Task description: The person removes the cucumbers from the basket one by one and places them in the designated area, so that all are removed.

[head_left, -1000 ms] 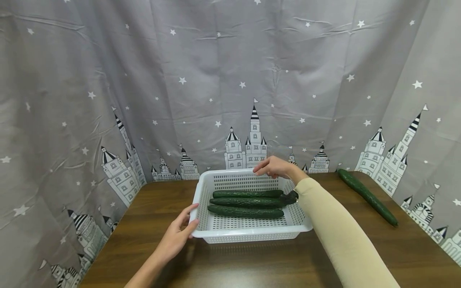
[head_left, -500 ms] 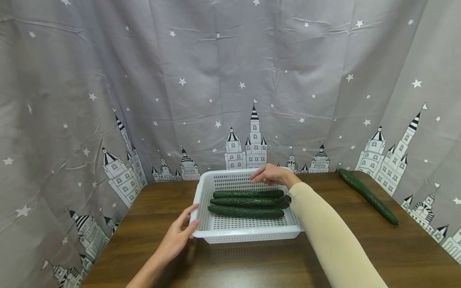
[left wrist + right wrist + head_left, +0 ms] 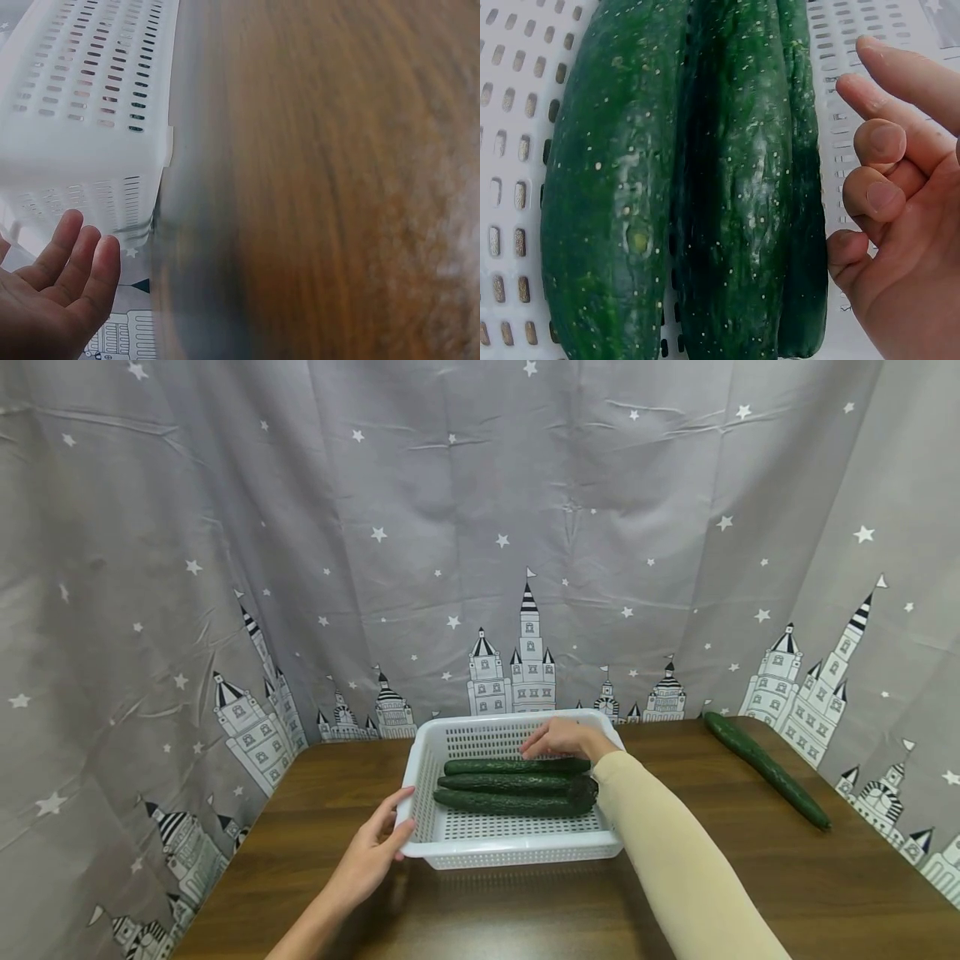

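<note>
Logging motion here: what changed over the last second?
The right hand moved from the back rim of the basket down toward the cucumbers inside. No grip or release shows. The left hand, basket and loose cucumber at right stayed put.

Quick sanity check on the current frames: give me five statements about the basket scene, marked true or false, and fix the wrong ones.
1. Three cucumbers lie in the white basket. True.
2. The lone cucumber lies to the left of the basket in the head view. False: it lies on the table to the basket's right.
3. The left hand is at the basket's left end in the head view. True.
4. The right hand is gripping a cucumber. False: it holds nothing; its fingers are beside the cucumbers in the basket.
5. The sleeve on the right arm is black. False: it is cream-coloured.
</note>
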Action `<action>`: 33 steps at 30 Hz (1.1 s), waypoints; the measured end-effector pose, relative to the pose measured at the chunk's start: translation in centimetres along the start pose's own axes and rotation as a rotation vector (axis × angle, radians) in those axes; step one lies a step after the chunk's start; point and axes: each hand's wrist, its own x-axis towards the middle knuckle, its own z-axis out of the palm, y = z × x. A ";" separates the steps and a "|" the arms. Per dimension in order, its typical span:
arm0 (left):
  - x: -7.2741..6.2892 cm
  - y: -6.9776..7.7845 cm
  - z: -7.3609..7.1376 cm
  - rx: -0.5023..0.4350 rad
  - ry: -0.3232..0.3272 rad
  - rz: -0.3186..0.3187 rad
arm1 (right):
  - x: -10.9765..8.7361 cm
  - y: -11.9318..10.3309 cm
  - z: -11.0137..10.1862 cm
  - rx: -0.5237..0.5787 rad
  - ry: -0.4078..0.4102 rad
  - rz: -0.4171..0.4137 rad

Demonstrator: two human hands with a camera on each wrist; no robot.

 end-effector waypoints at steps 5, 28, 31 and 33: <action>-0.1 0.0 0.0 -0.003 0.009 -0.006 | 0.1 0.3 0.5 -0.054 0.027 -0.027; -0.1 0.3 0.2 -0.007 0.016 0.009 | 1.0 1.0 1.4 -0.297 0.057 -0.048; -0.1 0.2 0.1 -0.003 0.018 -0.002 | 1.1 1.0 1.6 -0.281 0.071 -0.042; -0.1 0.2 0.1 -0.003 0.019 -0.009 | 1.1 0.9 1.6 -0.271 0.078 -0.036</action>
